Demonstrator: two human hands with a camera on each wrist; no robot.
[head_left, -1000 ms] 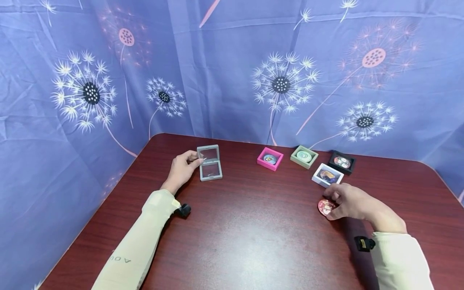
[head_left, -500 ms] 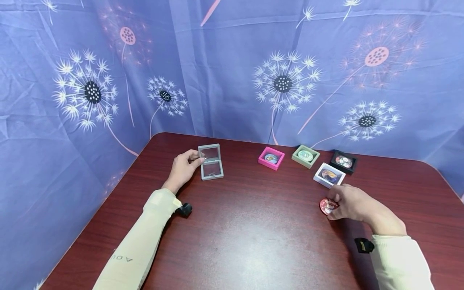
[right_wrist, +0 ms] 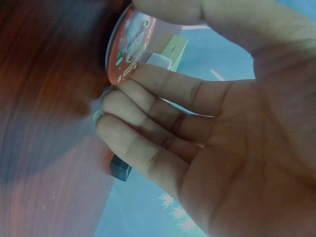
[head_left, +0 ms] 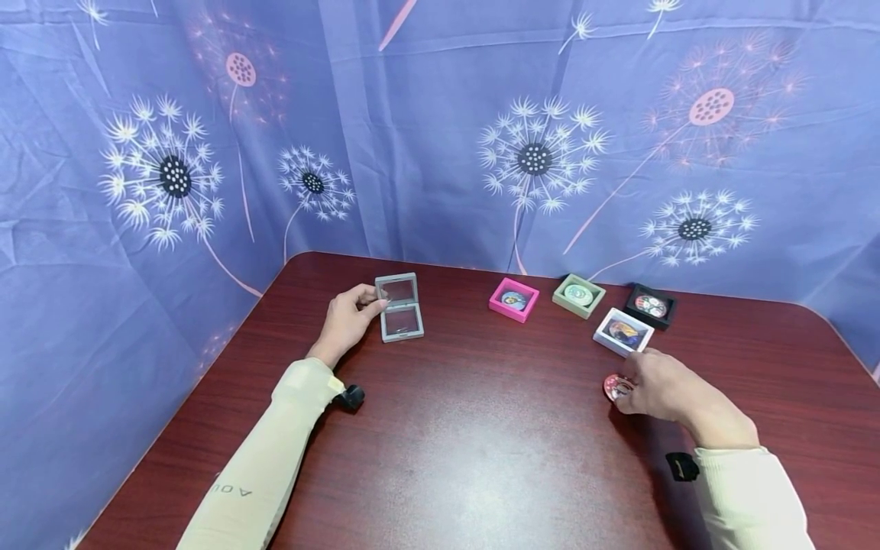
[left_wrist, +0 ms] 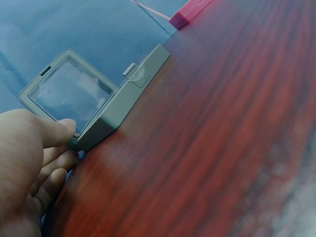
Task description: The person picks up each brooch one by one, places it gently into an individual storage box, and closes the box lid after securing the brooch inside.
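A small grey display box point(head_left: 402, 322) with clear panels stands unfolded on the table at the left. My left hand point(head_left: 347, 321) holds it by its left side close to the hinge, the thumb point(left_wrist: 61, 131) lying over the frame of the clear panel point(left_wrist: 71, 91). To the right, my right hand point(head_left: 663, 388) pinches a red round badge point(head_left: 614, 387) with a printed picture, thumb on one edge and fingertips on the opposite one. In the right wrist view the badge point(right_wrist: 129, 47) is seen tilted, close above the wood, with the other fingers point(right_wrist: 143, 148) extended beside it.
Pink point(head_left: 514, 315), green point(head_left: 579, 296), white point(head_left: 622, 333) and black point(head_left: 649, 307) boxes, each with a round picture piece inside, sit along the back right. The white one lies just beyond my right hand. A blue dandelion-print cloth point(head_left: 426, 153) hangs behind the table.
The red badge, flat under the right fingers before, is now tilted in the right hand's pinch. The right wrist has shifted slightly left. The left hand and grey box stay put.
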